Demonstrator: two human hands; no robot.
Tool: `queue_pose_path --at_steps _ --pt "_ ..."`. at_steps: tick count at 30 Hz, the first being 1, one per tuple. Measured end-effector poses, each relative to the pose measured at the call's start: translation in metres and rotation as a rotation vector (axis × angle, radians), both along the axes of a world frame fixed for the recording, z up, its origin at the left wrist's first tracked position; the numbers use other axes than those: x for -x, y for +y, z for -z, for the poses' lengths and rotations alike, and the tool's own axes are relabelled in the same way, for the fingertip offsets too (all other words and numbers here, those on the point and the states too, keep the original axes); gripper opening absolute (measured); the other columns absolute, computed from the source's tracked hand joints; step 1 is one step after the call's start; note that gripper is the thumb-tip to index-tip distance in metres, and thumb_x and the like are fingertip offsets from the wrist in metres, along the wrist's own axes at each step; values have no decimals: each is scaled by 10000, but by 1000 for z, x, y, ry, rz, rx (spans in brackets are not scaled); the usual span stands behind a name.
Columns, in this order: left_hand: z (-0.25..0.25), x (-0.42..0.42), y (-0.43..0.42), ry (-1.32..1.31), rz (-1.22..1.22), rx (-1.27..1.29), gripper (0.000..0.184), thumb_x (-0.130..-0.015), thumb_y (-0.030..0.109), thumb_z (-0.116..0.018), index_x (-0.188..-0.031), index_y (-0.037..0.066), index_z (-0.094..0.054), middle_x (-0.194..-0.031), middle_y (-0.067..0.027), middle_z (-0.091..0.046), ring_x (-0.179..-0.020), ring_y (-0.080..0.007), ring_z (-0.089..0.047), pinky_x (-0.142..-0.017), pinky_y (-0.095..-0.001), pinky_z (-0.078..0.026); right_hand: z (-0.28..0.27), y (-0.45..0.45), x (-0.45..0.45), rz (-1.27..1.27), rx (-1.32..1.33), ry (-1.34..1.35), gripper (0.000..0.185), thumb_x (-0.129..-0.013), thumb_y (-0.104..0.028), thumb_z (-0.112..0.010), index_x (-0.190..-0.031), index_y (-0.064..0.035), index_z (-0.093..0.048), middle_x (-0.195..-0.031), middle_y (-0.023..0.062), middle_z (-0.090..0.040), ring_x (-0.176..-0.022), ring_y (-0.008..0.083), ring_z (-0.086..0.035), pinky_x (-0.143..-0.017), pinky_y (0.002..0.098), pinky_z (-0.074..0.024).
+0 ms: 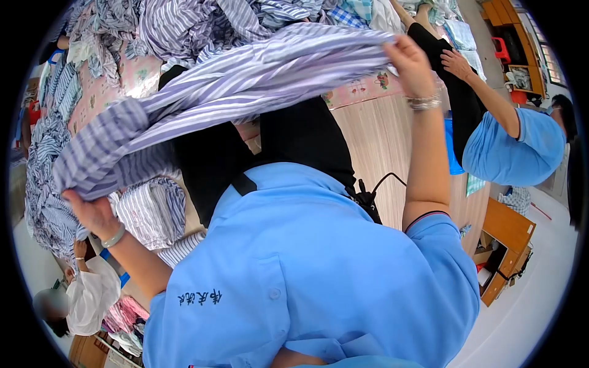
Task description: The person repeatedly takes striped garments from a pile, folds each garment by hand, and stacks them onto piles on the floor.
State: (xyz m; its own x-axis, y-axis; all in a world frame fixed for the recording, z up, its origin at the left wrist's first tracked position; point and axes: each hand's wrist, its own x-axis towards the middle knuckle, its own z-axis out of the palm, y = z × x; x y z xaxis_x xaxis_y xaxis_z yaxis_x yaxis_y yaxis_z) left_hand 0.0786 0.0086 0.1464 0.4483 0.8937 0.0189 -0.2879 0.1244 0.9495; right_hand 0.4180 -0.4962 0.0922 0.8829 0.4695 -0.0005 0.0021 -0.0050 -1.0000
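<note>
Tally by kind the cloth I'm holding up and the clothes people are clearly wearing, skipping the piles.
Striped cloth: 1
Blue shirts: 2
White top: 1
Black trousers: 2
Total: 6
Anything worn at the dim outer edges is too unclear to count.

My view is bright and evenly lit, with daylight at a barred window (547,52) on the right edge. My fingers (407,54) blur slightly with motion; the round lens bends the edges into black corners.
</note>
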Motion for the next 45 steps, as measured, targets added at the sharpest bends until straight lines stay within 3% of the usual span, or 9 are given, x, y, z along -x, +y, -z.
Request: queue_pose_path --at_steps 4,10,16,18,21,25,28,36,45 --pt "-9 10 8 -94 -2 71 608 -853 419 -540 -1290 27 -379 -1320 -104 -419 -1218 -263 -387 -1027 -425 -277 -55 13 15 165 -217 79 191 -888 -118 -524 -1066 -49 -533 -947 3 -598 -800 51 -549 -702 202 -448" --pt "28 15 8 -57 58 125 505 -895 342 -510 -1259 5 -416 -1292 -102 -455 -1172 -241 -440 -1002 -392 -315 88 -3 17 30 199 459 257 -856 -161 -580 -1086 -56 -533 -841 -22 -589 -721 66 -539 -662 236 -454" --pt "29 15 6 -5 134 97 498 -907 336 -492 -1258 -8 -411 -1288 -115 -455 -1176 -244 -437 -1000 -395 -318 79 -16 5 11 462 468 109 -876 -151 -555 -964 -87 -545 -834 -12 -586 -713 66 -541 -647 220 -448" --pt "29 14 9 -19 158 97 502 -907 340 -491 -1260 -7 -408 -1290 -118 -451 -1178 -247 -434 -1000 -398 -318 58 -28 -14 -140 -179 393 166 -859 -103 -557 -1018 -54 -560 -854 -6 -600 -723 93 -556 -650 226 -446" --pt "25 13 7 -34 166 90 486 -909 337 -487 -1253 -1 -417 -1292 -111 -453 -1171 -238 -442 -995 -391 -325 28 -15 26 -22 -285 240 160 -865 -70 -535 -1020 -47 -566 -911 18 -612 -787 105 -563 -683 219 -430" --pt "26 14 3 -31 174 113 476 -905 345 -490 -1247 19 -431 -1287 -92 -463 -1165 -225 -449 -990 -387 -330 98 -39 81 -75 153 696 231 -864 -145 -563 -1093 -134 -538 -1040 7 -590 -922 125 -557 -789 299 -425" --pt "27 13 2 -18 199 134 478 -902 348 -493 -1250 27 -431 -1287 -85 -464 -1164 -225 -449 -986 -386 -334 136 -34 93 -78 70 874 266 -847 -152 -581 -1108 -163 -528 -1009 -38 -585 -885 113 -547 -797 317 -404" --pt "26 17 -4 -7 147 77 493 -908 349 -483 -1269 19 -414 -1303 -97 -446 -1181 -233 -432 -1007 -388 -311 150 -16 81 -156 42 976 304 -848 -189 -594 -1135 -245 -513 -966 -75 -575 -853 71 -517 -711 281 -418" --pt "31 22 5 -61 189 32 454 -893 262 -540 -1276 76 -382 -1248 -90 -487 -1128 -213 -476 -948 -370 -377 120 -36 76 -47 -193 771 224 -846 -67 -564 -1064 -118 -543 -852 -61 -564 -678 55 -518 -601 235 -434"
